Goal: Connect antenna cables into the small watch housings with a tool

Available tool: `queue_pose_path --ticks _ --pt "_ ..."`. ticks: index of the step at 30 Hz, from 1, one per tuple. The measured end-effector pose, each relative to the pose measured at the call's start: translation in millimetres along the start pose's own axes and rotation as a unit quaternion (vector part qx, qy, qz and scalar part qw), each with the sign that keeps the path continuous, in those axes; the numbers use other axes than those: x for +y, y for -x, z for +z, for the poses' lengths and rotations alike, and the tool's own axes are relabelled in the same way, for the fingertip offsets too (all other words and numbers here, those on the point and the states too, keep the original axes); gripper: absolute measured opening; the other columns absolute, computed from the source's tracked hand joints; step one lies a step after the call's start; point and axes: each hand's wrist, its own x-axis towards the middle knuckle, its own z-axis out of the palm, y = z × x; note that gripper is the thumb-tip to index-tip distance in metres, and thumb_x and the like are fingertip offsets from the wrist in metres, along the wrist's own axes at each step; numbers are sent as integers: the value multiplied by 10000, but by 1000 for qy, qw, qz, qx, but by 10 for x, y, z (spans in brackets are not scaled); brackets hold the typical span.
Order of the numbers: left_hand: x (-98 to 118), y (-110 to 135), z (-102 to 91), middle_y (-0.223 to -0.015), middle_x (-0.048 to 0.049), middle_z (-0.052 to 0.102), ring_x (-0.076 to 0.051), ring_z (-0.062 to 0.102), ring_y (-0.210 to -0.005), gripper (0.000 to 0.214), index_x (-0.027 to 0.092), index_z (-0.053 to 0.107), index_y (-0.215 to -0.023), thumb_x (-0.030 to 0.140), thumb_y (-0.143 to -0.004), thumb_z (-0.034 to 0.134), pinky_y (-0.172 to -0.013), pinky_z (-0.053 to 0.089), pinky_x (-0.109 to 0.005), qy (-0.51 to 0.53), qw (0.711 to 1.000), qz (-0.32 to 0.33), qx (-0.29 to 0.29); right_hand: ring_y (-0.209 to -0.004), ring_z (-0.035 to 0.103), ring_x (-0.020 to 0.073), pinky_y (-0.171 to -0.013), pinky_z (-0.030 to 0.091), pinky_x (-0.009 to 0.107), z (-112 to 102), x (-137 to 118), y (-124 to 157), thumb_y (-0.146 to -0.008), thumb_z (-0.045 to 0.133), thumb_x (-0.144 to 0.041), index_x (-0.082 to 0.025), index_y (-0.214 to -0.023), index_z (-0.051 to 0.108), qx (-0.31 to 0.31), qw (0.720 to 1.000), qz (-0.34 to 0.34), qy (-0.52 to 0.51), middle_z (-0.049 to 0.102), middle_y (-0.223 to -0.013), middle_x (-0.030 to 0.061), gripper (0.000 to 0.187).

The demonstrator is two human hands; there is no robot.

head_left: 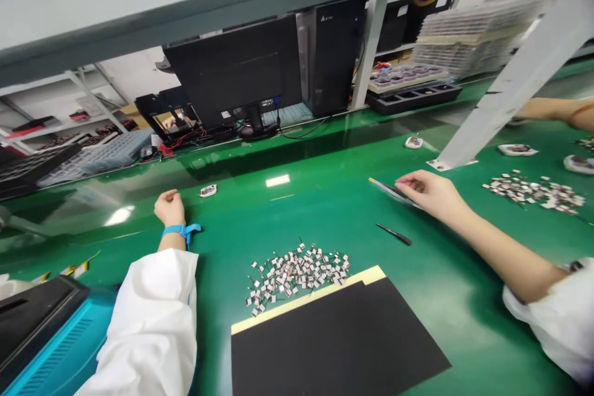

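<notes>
Glossy green counter (325,210) fills your view, and along its far side you've got the back of a black monitor (232,71), a black PC tower (329,55) and stacks of clear plastic trays (473,37) up to the right.

Your right hand (427,193) is out past the middle of the counter, grip closed on a thin flat strip (392,192), with the fingers curled over it and its pale edge sticking out to the left. Can't tell what the strip is from here. A slim black tool (394,234) lies on the counter just below, not touching your hand; it might be a marker, but it's hard to say.

Your left hand (169,208) rests on the counter with the grip loosely curled and nothing pinched that I can see. It has a blue wrist strap (182,230) and a white sleeve (148,328).

Between your hands, closer to the left one, is a pile of tiny white-and-metal parts (297,275), right beside a black sheet with a cream edge (334,340). A second pile of parts (533,193) sits just right of your right hand. Someone else's forearm (552,110) reaches in top right, past a white post (505,83).
</notes>
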Motion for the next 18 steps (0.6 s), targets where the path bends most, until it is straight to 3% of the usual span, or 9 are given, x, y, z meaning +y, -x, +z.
queue_pose_path --ticks 3,4,7,9,11,13,16,18 --pt "123 28 54 -937 -53 556 -143 548 -857 254 101 531 -971 320 -851 482 -788 474 -342 14 1000 9 8 -597 511 124 -583 437 260 116 -269 117 -724 493 -521 -157 -793 559 -4 986 41 -159 580 -710 49 376" --pt "186 70 68 -924 -50 559 -142 547 -855 246 99 536 -953 317 -850 484 -798 467 -347 21 1000 21 9 -596 499 115 -586 429 252 181 -402 158 -669 592 -489 -154 -765 566 -25 948 80 -305 571 -692 39 350" --pt "431 302 90 -884 -47 564 -142 539 -847 209 93 550 -897 283 -847 477 -824 436 -350 49 995 82 -2 -574 500 109 -551 419 241 419 -846 216 -642 638 -477 -133 -732 614 -138 904 73 -397 580 -664 45 355" --pt "628 538 97 -866 -63 573 -146 533 -840 209 93 567 -861 260 -839 443 -818 421 -318 69 986 145 -35 -570 487 97 -548 401 230 571 -1111 172 -667 650 -417 -114 -750 638 -253 851 64 -455 578 -661 45 315" --pt "830 822 108 -816 -53 591 -138 543 -782 229 116 580 -869 289 -819 439 -754 429 -266 88 965 220 -116 -571 468 78 -555 382 218 700 -1308 77 -696 648 -349 -100 -788 646 -349 783 72 -509 567 -670 36 265" --pt "1015 1125 125 -701 -29 591 -120 542 -674 247 131 591 -819 332 -808 448 -679 428 -228 99 924 286 -235 -576 455 64 -559 365 207 813 -1429 -28 -722 632 -297 -93 -826 647 -406 731 83 -542 556 -686 27 229" --pt "1231 1519 137 -583 -8 552 -93 491 -541 327 135 578 -700 382 -825 403 -556 391 -193 111 832 345 -419 -588 447 55 -563 349 199 964 -1490 -112 -762 593 -257 -100 -897 643 -448 685 93 -567 544 -704 17 214" --pt "1322 1679 133 -579 -5 535 -84 472 -536 368 133 546 -667 382 -848 344 -551 376 -184 129 782 352 -498 -602 449 54 -573 349 197 1038 -1492 -102 -791 562 -250 -119 -945 636 -463 669 92 -574 543 -708 10 215"
